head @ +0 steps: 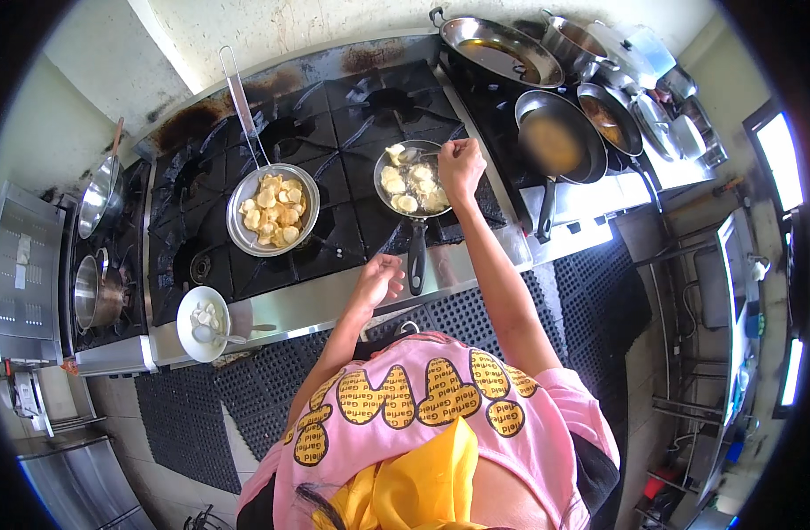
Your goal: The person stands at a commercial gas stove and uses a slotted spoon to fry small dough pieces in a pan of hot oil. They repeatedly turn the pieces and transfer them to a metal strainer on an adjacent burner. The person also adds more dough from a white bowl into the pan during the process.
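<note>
My right hand (pixel 462 169) is curled shut above the right rim of a small frying pan (pixel 411 214). It appears to hold a metal spoon (pixel 410 156), whose bowl lies in the pan; the fingers hide most of the handle. Pale round slices (pixel 405 203) sit in bubbling oil there. Beside the pan's black handle (pixel 417 258), my left hand (pixel 380 278) is empty, its fingers loosely bent and apart. To the left, a metal strainer (pixel 310 228) rests over a bowl and contains golden fried slices (pixel 272 209). Its long wire handle (pixel 241 106) points toward the wall.
A white bowl (pixel 185 331) with pale slices and a spoon stands at the stove's front left edge. Black grates (pixel 342 192) cover the stove. Several oily pans, including a large one (pixel 448 33), crowd the right side. Metal pots (pixel 87 291) stand far left.
</note>
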A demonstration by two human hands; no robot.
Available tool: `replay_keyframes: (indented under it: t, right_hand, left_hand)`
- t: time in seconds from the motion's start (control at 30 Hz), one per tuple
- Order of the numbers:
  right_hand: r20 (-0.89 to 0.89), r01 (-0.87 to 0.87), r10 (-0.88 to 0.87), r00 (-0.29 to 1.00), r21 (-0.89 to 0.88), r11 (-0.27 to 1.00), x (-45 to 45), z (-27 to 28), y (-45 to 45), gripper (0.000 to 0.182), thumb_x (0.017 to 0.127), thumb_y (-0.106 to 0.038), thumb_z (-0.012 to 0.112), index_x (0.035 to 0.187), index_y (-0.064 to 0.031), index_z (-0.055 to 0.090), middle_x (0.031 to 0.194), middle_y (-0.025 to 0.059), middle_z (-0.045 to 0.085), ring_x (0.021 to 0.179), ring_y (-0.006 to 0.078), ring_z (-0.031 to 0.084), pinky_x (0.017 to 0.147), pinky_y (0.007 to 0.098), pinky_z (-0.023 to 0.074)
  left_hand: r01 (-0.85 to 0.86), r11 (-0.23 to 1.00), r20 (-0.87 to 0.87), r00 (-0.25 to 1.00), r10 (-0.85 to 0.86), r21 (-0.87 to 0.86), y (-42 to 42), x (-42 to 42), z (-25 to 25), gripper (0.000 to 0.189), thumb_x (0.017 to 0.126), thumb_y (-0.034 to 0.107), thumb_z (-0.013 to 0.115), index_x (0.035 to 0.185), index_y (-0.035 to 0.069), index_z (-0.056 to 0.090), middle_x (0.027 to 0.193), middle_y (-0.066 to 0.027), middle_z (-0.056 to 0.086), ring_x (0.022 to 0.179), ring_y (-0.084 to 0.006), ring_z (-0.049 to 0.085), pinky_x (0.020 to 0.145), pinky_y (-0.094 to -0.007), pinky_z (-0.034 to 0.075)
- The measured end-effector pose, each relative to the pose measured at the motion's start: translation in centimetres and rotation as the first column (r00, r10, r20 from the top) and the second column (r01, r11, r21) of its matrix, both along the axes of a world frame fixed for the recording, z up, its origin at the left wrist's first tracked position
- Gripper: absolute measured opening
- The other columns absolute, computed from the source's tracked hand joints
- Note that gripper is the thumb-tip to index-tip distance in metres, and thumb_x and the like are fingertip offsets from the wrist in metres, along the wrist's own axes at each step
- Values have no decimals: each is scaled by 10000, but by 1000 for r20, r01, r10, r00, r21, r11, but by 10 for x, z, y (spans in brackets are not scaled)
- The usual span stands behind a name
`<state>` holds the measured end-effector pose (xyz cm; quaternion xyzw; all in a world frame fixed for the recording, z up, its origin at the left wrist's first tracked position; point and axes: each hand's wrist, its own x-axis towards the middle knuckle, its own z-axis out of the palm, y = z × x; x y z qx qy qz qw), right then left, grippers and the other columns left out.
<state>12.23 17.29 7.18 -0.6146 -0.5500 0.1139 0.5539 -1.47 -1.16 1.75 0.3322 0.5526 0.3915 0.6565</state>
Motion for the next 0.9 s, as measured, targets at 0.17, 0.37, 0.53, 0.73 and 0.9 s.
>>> replay_keyframes:
  t: [0.17,0.37,0.53,0.73,0.9]
  right_hand:
    - [75,-65,61,995,56,996,-7,6,0,121,737,-86,550,730,3,468,590,181,551,569,334,570,538,399,438]
    - [199,-208,197,960,36,977,-4,1,-3,124,793,-115,503,816,-18,431,604,197,557,565,368,563,516,429,436]
    - [324,-300,274,905,32,953,-5,-14,0,114,816,-133,478,842,-40,417,620,187,569,570,367,568,507,443,444]
    - [334,-304,268,903,59,951,1,-3,-31,113,823,-138,473,861,-50,413,599,185,562,557,360,568,502,444,441]
    - [289,-195,210,934,-80,977,6,-9,-50,104,819,-135,471,858,-49,427,593,197,557,554,372,562,511,453,437]
  left_hand:
    - [-6,1000,-4,1000,6,13,-4,-2,2,237,881,283,466,973,66,496,822,-53,573,625,-108,548,541,-239,449]
    - [-18,1000,-14,1000,18,-4,-6,-5,1,237,877,279,471,976,65,496,819,-51,572,633,-114,553,538,-240,449]
    - [-8,1000,-16,1000,8,-6,-7,-4,-1,226,877,272,471,975,69,498,817,-49,572,634,-117,556,531,-240,453]
    - [-11,1000,-6,1000,11,-7,-10,-3,-1,218,877,267,469,967,70,502,814,-48,571,625,-114,557,532,-239,461]
    - [10,1000,-7,1000,-10,-3,-10,3,2,212,875,265,470,960,74,506,808,-42,570,616,-107,555,532,-238,463]
